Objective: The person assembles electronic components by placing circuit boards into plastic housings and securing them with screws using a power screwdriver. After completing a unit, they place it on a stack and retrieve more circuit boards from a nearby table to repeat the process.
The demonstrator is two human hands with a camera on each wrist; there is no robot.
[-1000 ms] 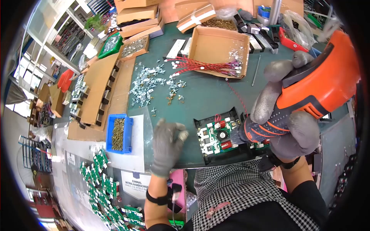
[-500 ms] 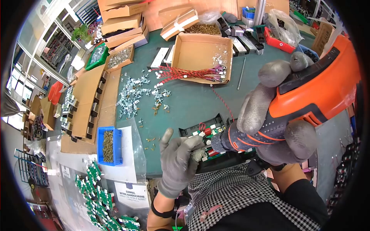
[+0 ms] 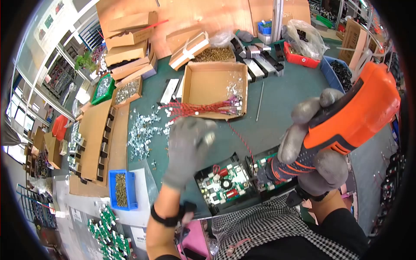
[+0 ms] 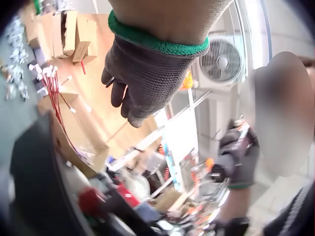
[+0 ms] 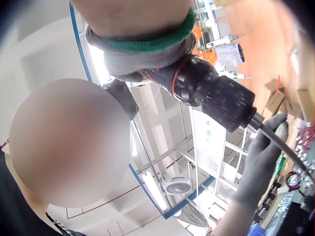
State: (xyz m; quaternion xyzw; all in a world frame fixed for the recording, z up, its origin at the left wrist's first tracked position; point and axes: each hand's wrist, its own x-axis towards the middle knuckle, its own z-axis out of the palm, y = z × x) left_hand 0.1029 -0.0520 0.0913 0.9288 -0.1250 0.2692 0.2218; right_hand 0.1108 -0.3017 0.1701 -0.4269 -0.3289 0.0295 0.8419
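Observation:
My gloved right hand (image 3: 318, 143) grips an orange and black cordless drill (image 3: 359, 112). Its dark chuck (image 5: 229, 103) and long bit (image 5: 283, 145) show in the right wrist view. In the head view the chuck end overlaps a green circuit board (image 3: 262, 162) in a black housing at the right. Beside it, another black housing holds a circuit board (image 3: 232, 184) with white connectors and red parts. My gloved left hand (image 3: 188, 149), blurred, is over the bench left of the housings, near the connector pile. Its fingers (image 4: 118, 93) are loosely bent, with nothing visible in them.
A cardboard tray (image 3: 212, 82) with red twisted wires (image 3: 203, 108) lies behind the hands. White-blue connectors (image 3: 143, 134) are heaped at the left, near a blue bin of screws (image 3: 121, 190). Several green boards (image 3: 108, 234) lie front left; a thin rod (image 3: 260, 102) lies behind.
My left hand has left the nearer board and moved back and left toward the connectors. The drill has shifted from the left board to over the right one. The head view has shifted.

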